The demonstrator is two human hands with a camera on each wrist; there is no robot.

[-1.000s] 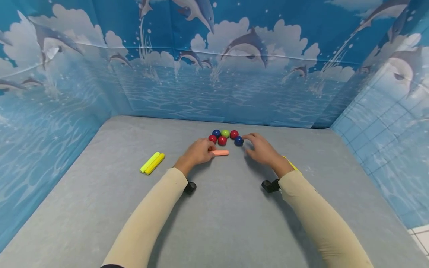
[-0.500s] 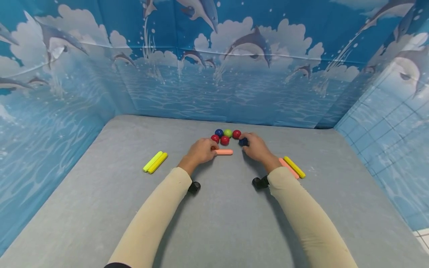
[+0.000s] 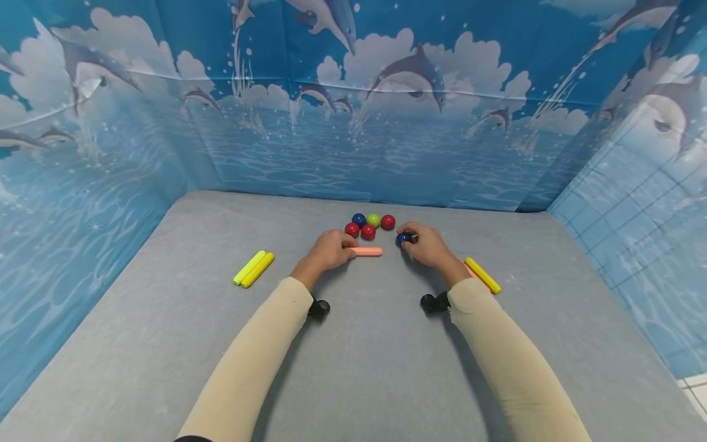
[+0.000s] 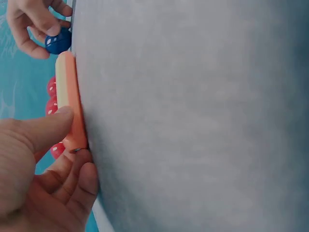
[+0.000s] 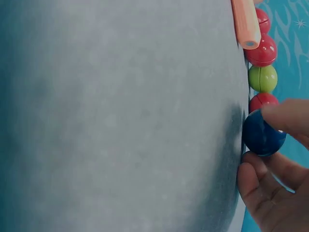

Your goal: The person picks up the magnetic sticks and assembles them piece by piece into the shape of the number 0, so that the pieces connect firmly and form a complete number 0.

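My left hand (image 3: 329,250) pinches the left end of an orange stick (image 3: 369,252), which lies crosswise on the grey table in front of the balls. The left wrist view shows the thumb on the side of this stick (image 4: 71,94) and the fingers at its end. My right hand (image 3: 428,244) pinches a glossy blue ball (image 3: 402,239) between thumb and fingers, low at the table. In the right wrist view this blue ball (image 5: 263,133) is near a red ball (image 5: 263,100). A red ball (image 3: 367,232) and several others form a cluster between the hands, towards the back.
Two yellow sticks (image 3: 253,269) lie side by side at the left. Right of my right wrist lies another yellow stick (image 3: 483,274), with an orange stick (image 3: 476,276) partly hidden by the sleeve. A dolphin-print curtain (image 3: 353,153) stands behind the grey table (image 3: 375,362).
My right hand has closed its thumb and fingers on the blue ball and shifted it slightly right and nearer, away from the cluster. My left hand stays at the orange stick.
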